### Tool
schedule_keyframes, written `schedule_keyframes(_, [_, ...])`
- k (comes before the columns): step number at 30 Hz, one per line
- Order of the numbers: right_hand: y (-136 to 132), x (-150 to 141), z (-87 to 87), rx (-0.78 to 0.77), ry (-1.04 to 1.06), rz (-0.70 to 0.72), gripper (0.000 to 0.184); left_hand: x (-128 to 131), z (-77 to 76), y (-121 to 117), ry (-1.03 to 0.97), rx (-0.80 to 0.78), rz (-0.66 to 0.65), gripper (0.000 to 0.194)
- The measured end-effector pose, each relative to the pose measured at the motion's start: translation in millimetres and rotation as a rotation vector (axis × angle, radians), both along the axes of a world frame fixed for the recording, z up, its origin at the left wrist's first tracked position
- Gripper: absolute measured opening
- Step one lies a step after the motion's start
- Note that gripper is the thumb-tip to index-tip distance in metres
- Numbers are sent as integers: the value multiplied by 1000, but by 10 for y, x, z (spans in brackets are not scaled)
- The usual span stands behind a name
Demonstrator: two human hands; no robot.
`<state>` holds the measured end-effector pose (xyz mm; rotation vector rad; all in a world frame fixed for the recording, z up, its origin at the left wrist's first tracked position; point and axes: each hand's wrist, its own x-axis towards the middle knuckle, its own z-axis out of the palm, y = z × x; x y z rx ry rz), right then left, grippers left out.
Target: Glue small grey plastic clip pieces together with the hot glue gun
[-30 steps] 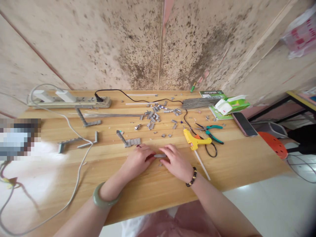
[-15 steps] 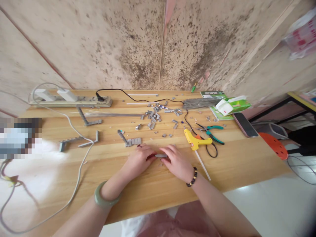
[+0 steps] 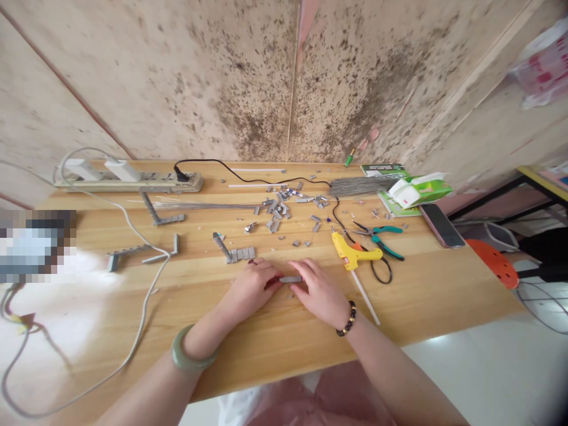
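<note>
Between my two hands, just above or on the wooden table, is a small grey strip. The fingertips of my left hand pinch its left end. Thumb and fingers of my right hand close on its right end, hiding part of it. An L-shaped assembly of grey blocks lies just beyond my left hand. To the right of my right hand rests a yellow glue gun with a white glue stick in its back. Loose grey pieces are scattered farther back.
Teal-handled pliers lie beside the glue gun, and a phone near the right edge. Thin metal wires lie at the back. A power strip stands back left; a white cable crosses the left side. More grey assemblies lie there.
Both hands keep hold of the grey strip with almost no movement. The whole view has shifted very slightly; the things on the table stay where they were.
</note>
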<state>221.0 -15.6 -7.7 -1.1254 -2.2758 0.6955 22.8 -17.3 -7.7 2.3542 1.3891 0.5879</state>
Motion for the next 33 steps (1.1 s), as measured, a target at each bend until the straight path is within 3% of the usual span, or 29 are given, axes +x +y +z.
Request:
schedule_keyframes(7, [26, 35, 54, -89, 251, -219, 36, -36, -1, -10, -3, -12, -11, 9])
schedule_keyframes(19, [21, 36, 30, -122, 336, -218, 37, -154, 158, 0, -121, -168, -24, 14])
schedule_keyframes(27, [-3, 27, 68, -130, 372, -120, 36, -232, 67, 23, -517, -453, 143, 23])
schedule_keyframes(33, [-10, 21, 108, -65, 362, -61, 32, -210, 98, 22, -863, -825, 158, 30])
